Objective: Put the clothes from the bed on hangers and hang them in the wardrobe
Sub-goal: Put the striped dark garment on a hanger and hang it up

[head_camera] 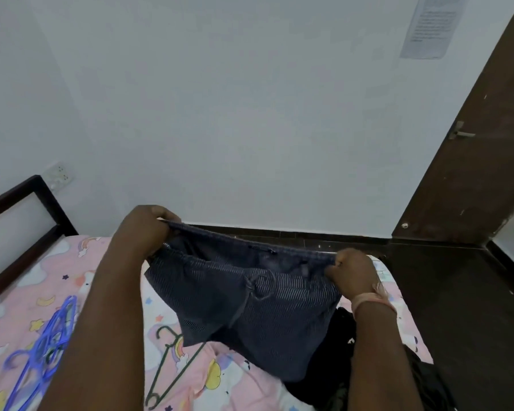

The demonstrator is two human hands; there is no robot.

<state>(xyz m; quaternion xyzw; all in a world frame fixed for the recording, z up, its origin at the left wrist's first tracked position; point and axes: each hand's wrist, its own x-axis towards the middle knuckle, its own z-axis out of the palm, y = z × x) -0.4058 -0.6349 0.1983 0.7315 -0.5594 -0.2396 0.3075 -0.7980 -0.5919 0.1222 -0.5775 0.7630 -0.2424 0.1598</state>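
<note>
I hold a pair of dark striped shorts (258,307) by the waistband, stretched out above the bed (72,280). My left hand (143,229) grips the left end of the waistband and my right hand (353,274) grips the right end. The drawstring hangs down the front. A dark green hanger (166,360) lies on the pink cartoon sheet below the shorts, partly hidden by them. A bunch of blue hangers (45,342) lies on the sheet to the left. Black clothes (339,378) are piled on the bed under my right forearm.
A dark wooden headboard (21,232) frames the bed's left side. A white wall stands ahead with a socket plate (58,175). A dark brown door (481,149) with a handle is on the right, above dark floor (457,307).
</note>
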